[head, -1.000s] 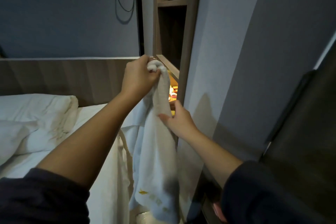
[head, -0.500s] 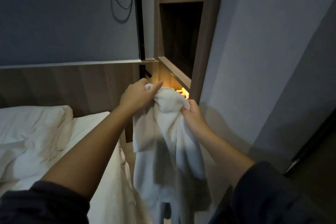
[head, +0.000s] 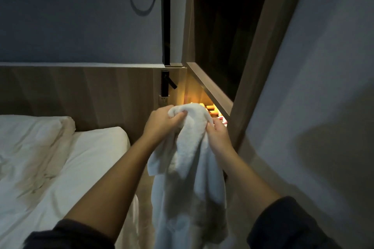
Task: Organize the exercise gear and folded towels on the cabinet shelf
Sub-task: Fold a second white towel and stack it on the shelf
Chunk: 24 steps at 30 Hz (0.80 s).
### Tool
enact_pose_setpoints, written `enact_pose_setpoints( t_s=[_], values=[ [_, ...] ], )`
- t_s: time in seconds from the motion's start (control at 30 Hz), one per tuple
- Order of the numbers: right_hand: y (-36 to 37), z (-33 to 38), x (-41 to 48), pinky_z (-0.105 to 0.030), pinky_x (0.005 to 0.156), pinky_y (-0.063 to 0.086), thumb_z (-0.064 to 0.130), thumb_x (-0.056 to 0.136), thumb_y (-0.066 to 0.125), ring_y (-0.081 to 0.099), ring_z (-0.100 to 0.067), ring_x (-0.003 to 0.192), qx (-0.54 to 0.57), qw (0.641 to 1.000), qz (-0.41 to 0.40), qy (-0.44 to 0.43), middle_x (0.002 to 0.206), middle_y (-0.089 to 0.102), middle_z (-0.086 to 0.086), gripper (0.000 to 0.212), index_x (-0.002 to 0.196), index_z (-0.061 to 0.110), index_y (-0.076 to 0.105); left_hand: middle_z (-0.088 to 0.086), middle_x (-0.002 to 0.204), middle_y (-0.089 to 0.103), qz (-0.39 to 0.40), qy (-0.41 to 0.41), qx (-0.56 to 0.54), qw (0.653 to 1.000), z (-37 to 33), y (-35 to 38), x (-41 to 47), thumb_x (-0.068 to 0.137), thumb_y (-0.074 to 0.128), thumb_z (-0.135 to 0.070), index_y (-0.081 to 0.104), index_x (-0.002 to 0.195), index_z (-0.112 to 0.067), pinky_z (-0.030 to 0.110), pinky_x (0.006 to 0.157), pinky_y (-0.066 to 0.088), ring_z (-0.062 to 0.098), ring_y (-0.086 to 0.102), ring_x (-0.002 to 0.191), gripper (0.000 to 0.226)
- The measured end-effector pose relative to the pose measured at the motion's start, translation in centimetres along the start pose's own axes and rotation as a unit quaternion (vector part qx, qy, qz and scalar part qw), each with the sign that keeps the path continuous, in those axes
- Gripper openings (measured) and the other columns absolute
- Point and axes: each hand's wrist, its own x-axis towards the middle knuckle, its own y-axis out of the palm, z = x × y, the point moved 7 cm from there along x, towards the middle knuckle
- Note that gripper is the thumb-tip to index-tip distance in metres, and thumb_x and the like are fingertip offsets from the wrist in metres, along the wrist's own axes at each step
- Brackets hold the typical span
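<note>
A white towel (head: pixel 190 170) hangs unfolded between my hands, just in front of the lit lower opening of the wooden cabinet (head: pixel 259 52). My left hand (head: pixel 162 123) grips its bunched top left end. My right hand (head: pixel 217 135) pinches the towel's right edge a little lower. The long loose part drops down past my forearms. Behind the towel's top, small orange and red items (head: pixel 212 110) glow on the lit shelf; I cannot tell what they are.
A bed with white sheets (head: pixel 66 168) and a pillow (head: pixel 30 137) lies at the left against a wooden headboard (head: pixel 81 95). A black wall lamp (head: pixel 166 85) is mounted beside the cabinet. A dark upper shelf compartment (head: pixel 226 42) is above. A grey wall (head: pixel 323 87) stands at the right.
Both hands have come down with the towel from shelf-edge height. My right hand slid up to just below the left, bunching the top of the towel.
</note>
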Motion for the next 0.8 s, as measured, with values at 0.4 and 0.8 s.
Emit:
enact_pose_setpoints(
  t_s=[0.4, 0.8],
  values=[
    [3.7, -2.3, 14.5, -0.024, 0.07, 0.052, 0.033, 0.103, 0.045, 0.063, -0.014, 0.091, 0.029, 0.998, 0.016, 0.057, 0.097, 0.063, 0.0, 0.019, 0.092, 0.026, 0.059, -0.02, 0.084, 0.063, 0.02, -0.108, -0.06, 0.992, 7.4, 3.5, 11.9, 0.094, 0.055, -0.043, 0.064, 0.092, -0.036, 0.012, 0.062, 0.037, 0.0, 0.059, 0.078, 0.012],
    [6.8, -5.5, 29.3, -0.018, 0.055, 0.051, 0.043, 0.1, 0.049, 0.068, -0.011, 0.085, 0.021, 0.987, -0.096, 0.129, 0.093, 0.068, 0.008, 0.016, 0.097, 0.032, 0.061, -0.016, 0.089, 0.07, 0.135, -0.147, -0.134, 0.971, 16.0, 11.0, 28.7, 0.086, 0.057, -0.052, 0.067, 0.082, -0.038, 0.029, 0.076, 0.051, 0.008, 0.064, 0.088, 0.018]
  ],
)
